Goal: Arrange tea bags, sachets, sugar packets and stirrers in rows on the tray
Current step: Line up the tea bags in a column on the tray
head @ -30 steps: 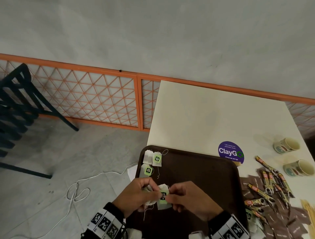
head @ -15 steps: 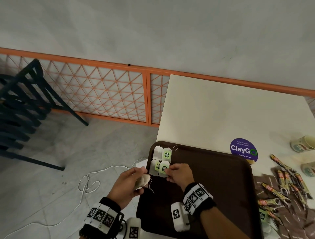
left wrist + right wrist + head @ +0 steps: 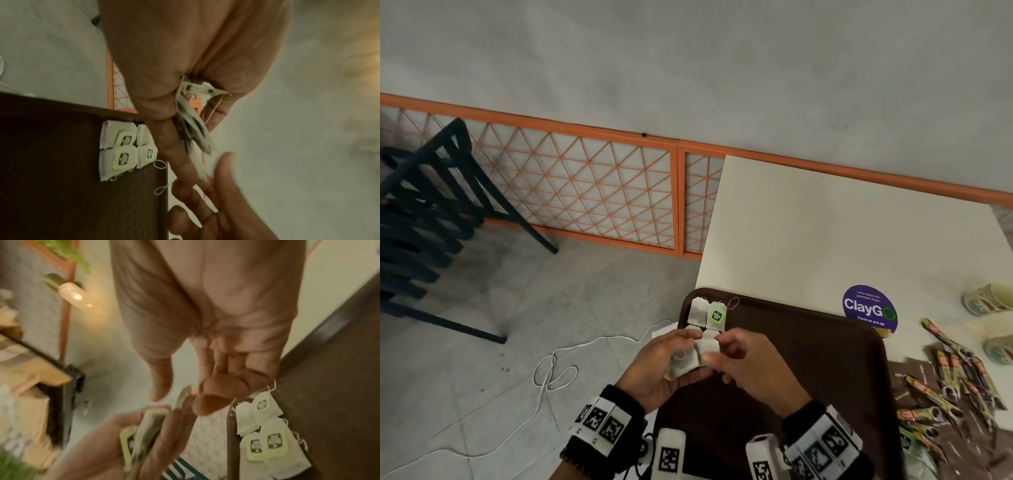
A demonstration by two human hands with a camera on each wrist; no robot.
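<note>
A dark brown tray [image 3: 808,359] lies at the table's near left. Several white tea bags [image 3: 705,313] with green tags lie flat in its far left corner, also in the left wrist view [image 3: 123,146] and the right wrist view [image 3: 267,434]. My left hand [image 3: 681,353] grips a small stack of tea bags [image 3: 683,365] over the tray's left edge; the stack shows edge-on [image 3: 193,129]. My right hand [image 3: 717,347] meets it from the right and pinches the top tea bag [image 3: 707,346] between thumb and fingers.
A heap of brown and yellow sachets [image 3: 945,387] lies on the table right of the tray, with two cups [image 3: 986,301] behind it and a purple sticker [image 3: 868,308]. Stacked dark chairs [image 3: 421,212], a white cable [image 3: 551,373] and an orange fence [image 3: 585,192] are on the left.
My right hand laid a tea bag beside the others in the tray corner, then came back to the stack in my left hand and took hold of another bag.
</note>
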